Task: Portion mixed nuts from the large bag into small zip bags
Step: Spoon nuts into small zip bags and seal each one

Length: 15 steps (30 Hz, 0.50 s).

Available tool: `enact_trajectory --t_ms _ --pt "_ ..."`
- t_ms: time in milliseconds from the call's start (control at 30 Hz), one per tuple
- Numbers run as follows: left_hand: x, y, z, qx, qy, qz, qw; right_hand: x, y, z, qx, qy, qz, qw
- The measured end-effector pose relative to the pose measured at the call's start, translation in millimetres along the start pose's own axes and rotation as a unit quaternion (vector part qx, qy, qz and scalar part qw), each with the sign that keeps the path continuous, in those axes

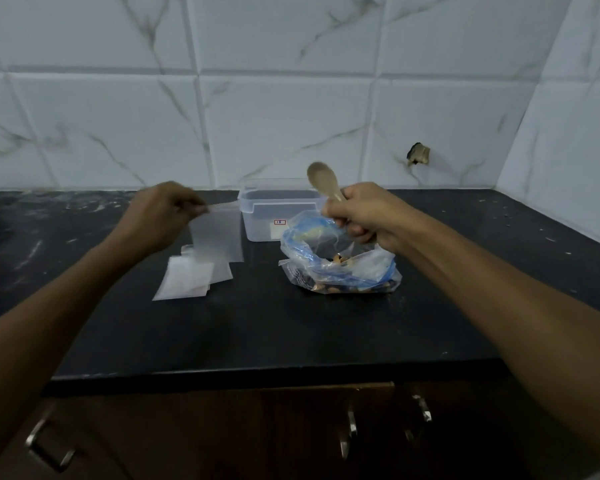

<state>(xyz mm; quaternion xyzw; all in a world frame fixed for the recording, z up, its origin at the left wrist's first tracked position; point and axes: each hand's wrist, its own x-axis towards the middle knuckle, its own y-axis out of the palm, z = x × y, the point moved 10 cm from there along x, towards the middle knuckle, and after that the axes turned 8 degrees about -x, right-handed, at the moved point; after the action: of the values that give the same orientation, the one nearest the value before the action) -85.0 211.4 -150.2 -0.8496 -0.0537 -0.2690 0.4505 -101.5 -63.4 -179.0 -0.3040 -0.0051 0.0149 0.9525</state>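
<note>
One small zip bag lifted and a wooden spoon in hand, with scooping not yet begun.

The left hand point(165, 211) pinches the top edge of a small zip bag point(219, 237), which hangs above the black counter point(222, 327) over the remaining empty zip bags point(187, 277) lying flat there. The right hand point(357, 214) is curled round the handle of a wooden spoon point(324, 181), bowl raised and apparently empty, just above the open mouth of the large bag of mixed nuts point(340, 261), which sits to the right of the small bags. A clear plastic container point(274, 213) stands behind, near the tiled wall point(291, 98). Judging from this, the step is readying the first portion: next the small bag's mouth must be opened, awkward with one hand, and the spoon dipped into the nuts.
</note>
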Motion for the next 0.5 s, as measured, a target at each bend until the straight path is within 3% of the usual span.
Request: enact_trajectory --t_ms 133,233,400,500 --pt "10 12 -74 -0.019 0.114 0.036 0.993 0 10 43 0.004 -0.093 -0.011 0.996" --pt "12 27 -104 -0.02 0.168 0.057 0.984 6 23 49 -0.005 -0.088 0.004 0.996" --pt "17 41 -100 -0.058 0.123 0.027 0.99 11 30 29 0.049 -0.018 0.019 0.998" --pt "9 42 -85 -0.089 0.04 -0.065 0.993 12 27 11 0.109 0.038 -0.008 0.993"
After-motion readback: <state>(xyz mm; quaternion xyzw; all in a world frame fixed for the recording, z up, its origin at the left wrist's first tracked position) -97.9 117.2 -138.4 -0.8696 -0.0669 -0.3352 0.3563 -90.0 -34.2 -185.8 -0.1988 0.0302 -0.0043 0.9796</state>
